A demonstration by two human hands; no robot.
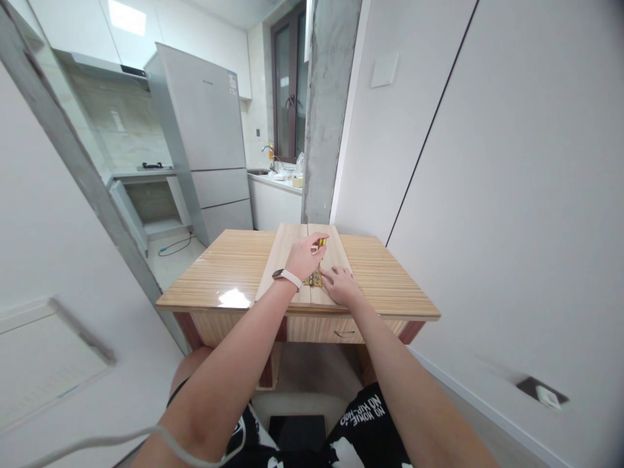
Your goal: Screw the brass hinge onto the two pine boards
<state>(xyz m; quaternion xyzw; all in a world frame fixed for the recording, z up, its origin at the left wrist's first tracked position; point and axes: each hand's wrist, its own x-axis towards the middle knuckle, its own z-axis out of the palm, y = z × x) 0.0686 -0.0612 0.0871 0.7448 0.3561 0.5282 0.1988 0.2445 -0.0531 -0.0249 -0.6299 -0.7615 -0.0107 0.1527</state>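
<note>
Two pale wooden boards, a left board (pixel 280 263) and a right board (pixel 336 250), lie side by side with a narrow seam between them. Near the close end, a brass-coloured hinge (pixel 316 278) lies along the seam, partly covered by my hands. My left hand (pixel 305 255), a white-banded watch (pixel 287 278) on its wrist, is over the seam with its fingers closed around a small yellow-and-dark piece (pixel 322 242), whose kind is unclear. My right hand (pixel 342 285) rests on the right board, fingers spread, its fingertips beside the hinge.
Under the boards is a wood-grain desk (pixel 214 273) with a drawer (pixel 324 329) at its front. A white wall (pixel 487 195) stands close on the right. Farther back are a grey refrigerator (pixel 205 123) and a sink counter (pixel 275 201). A pale cable (pixel 121 439) crosses the lower left.
</note>
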